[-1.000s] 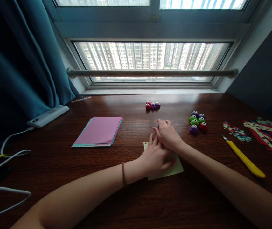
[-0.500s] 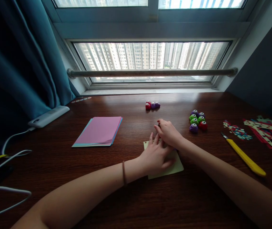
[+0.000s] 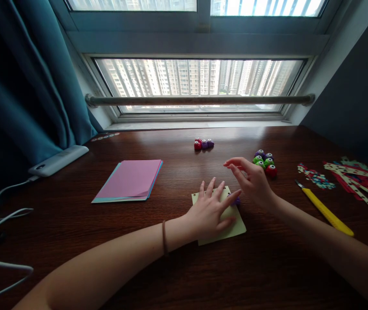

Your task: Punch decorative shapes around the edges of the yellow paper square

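Spread flat, my left hand [image 3: 211, 211] rests on a pale yellow sheet [image 3: 235, 224] with small punched marks at its top left corner. A purple piece [image 3: 235, 198] sits at the sheet's right edge, partly hidden by the left fingers. My right hand [image 3: 251, 181] hovers above the table to the right of the sheet, fingers bent and apart, with nothing visible in it. Just behind it stands a group of green, purple and red pieces with round light tops [image 3: 268, 162], partly covered by the hand.
Pink and blue sheets [image 3: 132, 178] lie stacked at left. Red and purple pieces [image 3: 204, 144] stand at the back. On the right are a yellow craft knife [image 3: 327, 211], tiny confetti [image 3: 316, 176] and paper strips [image 3: 360, 178]. A white device [image 3: 59, 160] lies by the curtain.
My right hand has lifted off the sheet and moved right, toward the group of pieces. My left hand stays on the sheet, and the purple piece beside it shows more. The view has shifted slightly.
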Demonstrator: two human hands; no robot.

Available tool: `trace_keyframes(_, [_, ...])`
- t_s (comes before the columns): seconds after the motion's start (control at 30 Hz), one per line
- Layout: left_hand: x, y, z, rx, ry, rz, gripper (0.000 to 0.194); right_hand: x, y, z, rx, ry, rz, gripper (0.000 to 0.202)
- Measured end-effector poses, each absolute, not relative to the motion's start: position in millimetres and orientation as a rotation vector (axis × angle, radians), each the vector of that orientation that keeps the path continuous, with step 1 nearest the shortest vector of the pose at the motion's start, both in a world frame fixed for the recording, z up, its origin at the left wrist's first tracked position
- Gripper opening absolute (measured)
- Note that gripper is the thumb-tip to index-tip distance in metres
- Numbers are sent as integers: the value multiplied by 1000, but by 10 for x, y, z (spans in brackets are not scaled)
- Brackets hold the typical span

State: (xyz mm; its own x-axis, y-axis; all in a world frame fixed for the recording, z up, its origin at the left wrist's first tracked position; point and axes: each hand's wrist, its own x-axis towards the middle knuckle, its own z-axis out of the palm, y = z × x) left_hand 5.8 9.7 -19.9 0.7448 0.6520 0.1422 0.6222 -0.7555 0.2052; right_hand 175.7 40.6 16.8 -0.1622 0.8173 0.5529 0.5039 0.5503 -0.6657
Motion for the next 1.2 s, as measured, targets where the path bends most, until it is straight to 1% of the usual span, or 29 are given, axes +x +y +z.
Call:
trace_keyframes(0.1, [55, 89, -197, 2795, 1041, 311, 69, 1992, 246, -26, -1086, -1897, 489, 19])
trace_keyframes(0.17, [55, 86, -196, 2775, 1050, 323, 72, 2107, 186, -123, -1066, -1938, 596, 25])
trace_keyframes(0.3, [66, 88, -207, 2720, 1086, 352, 82, 2171, 176, -177, -1019, -2052, 760, 54])
trace_keyframes(0.37, [71, 91, -215, 2710, 1096, 340, 83, 2148, 187, -182, -1000, -2132, 738, 62])
trace_keyframes(0.53, [77, 93, -221, 2715, 1100, 316, 81, 2120, 198, -231, -1032, -2183, 680, 58])
trace_keyframes(0.73, [74, 94, -234, 2721, 1098, 328, 81, 2261, 269, -205, -1048, -2191, 731, 63])
trace_keyframes(0.93, [74, 91, -242, 2722, 1108, 316, 82, 2442, 363, -151, -1151, -2168, 711, 53])
trace_keyframes(1.07, [75, 98, -252, 2742, 1109, 311, 80, 2523, 407, -103, -1265, -2225, 536, 49])
trace_keyframes(1.2, [72, 109, -262, 2782, 1103, 287, 79, 2579, 425, -83, -1407, -2332, 207, 43])
